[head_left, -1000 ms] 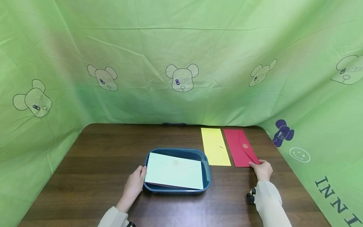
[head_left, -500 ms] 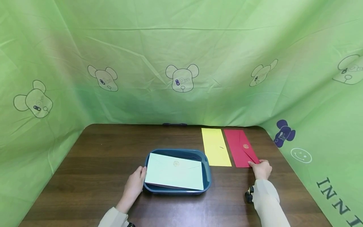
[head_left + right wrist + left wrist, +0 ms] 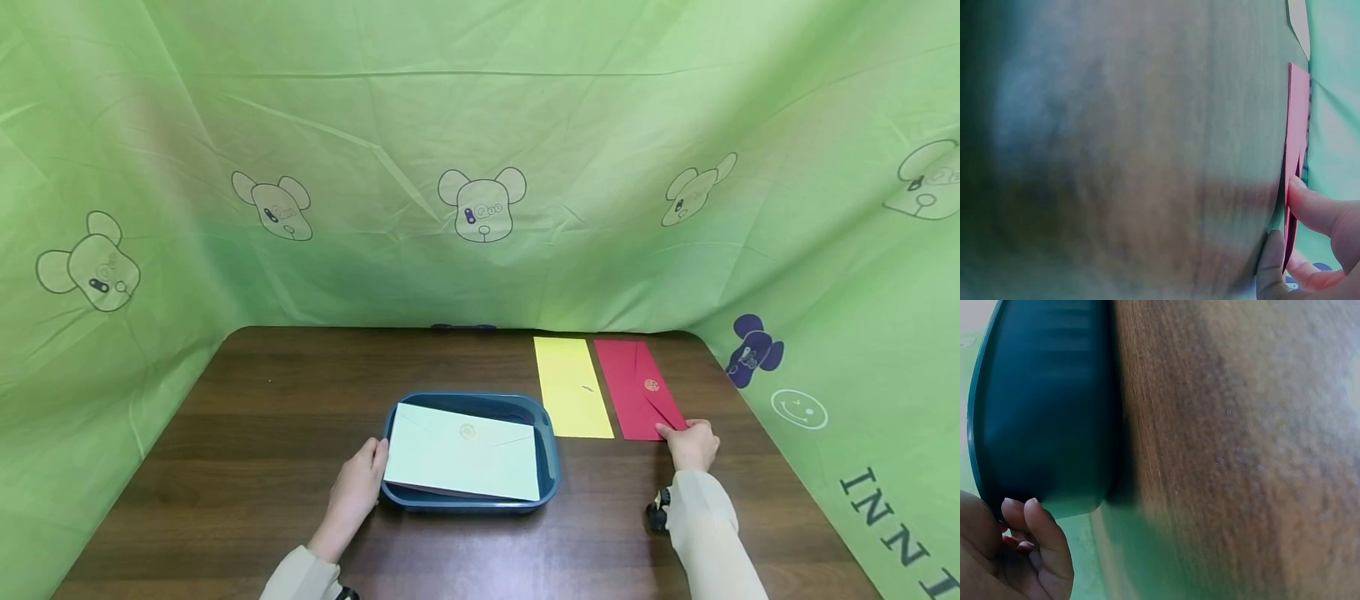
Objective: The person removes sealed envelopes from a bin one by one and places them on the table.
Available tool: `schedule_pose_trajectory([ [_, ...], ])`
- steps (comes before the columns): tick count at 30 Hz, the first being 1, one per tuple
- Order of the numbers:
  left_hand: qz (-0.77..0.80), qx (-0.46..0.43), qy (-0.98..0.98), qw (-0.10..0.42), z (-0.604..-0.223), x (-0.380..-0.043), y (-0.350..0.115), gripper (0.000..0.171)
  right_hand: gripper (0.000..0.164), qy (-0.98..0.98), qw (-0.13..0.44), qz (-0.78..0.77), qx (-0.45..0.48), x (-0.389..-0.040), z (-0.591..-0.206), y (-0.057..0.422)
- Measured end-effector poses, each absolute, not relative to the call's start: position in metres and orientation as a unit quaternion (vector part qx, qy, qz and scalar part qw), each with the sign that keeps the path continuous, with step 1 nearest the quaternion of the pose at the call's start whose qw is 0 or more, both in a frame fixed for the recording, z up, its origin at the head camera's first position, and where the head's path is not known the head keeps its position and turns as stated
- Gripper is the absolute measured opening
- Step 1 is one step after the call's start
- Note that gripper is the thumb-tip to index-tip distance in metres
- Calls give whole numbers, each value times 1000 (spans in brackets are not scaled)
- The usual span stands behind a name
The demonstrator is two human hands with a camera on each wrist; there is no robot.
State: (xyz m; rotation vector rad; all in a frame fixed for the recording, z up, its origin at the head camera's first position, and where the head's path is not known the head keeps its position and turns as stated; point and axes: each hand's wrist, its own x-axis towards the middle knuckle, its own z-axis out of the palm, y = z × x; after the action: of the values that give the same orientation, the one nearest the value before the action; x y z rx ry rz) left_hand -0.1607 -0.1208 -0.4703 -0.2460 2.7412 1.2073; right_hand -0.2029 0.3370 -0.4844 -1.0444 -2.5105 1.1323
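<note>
The red envelope (image 3: 630, 400) lies at the right of the table (image 3: 277, 417), gold seal up, its near right corner in your right hand (image 3: 692, 446). Your thumb is over that corner, and the right-wrist view shows a finger against the underside; the near end seems slightly raised, though by how much you cannot tell. Almost nothing has changed over the past second: both hands and every envelope keep their places, and only the head view has shifted a little. That suggests the grip is settled and the red envelope not yet carried away. Just left of it, apart, lies the yellow envelope (image 3: 572, 392). Further left and nearer you stands the blue tub (image 3: 552, 458), with a white envelope (image 3: 461, 458) lying tilted in it; whether more lie beneath is unclear. Your left hand (image 3: 356, 483) grips the tub's left rim, thumb beside the white envelope. Green cloth (image 3: 337, 125) hangs behind and at both sides.
</note>
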Motion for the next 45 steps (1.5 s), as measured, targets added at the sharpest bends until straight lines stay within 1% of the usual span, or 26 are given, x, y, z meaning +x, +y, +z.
schedule_pose_trajectory([
  [17,410,-88,905,77,-470,-160,-121,33,49,-852,95,376,-351,-203,-484,334],
  [26,403,-87,909,65,-470,-159,-120,38,49,-859,100,356,-353,-201,-483,335],
  [32,407,-86,906,76,-468,-160,-121,34,50,-862,99,352,-351,-201,-483,335],
  [45,410,-81,906,70,-466,-160,-121,32,56,-853,92,385,-341,-202,-485,339],
])
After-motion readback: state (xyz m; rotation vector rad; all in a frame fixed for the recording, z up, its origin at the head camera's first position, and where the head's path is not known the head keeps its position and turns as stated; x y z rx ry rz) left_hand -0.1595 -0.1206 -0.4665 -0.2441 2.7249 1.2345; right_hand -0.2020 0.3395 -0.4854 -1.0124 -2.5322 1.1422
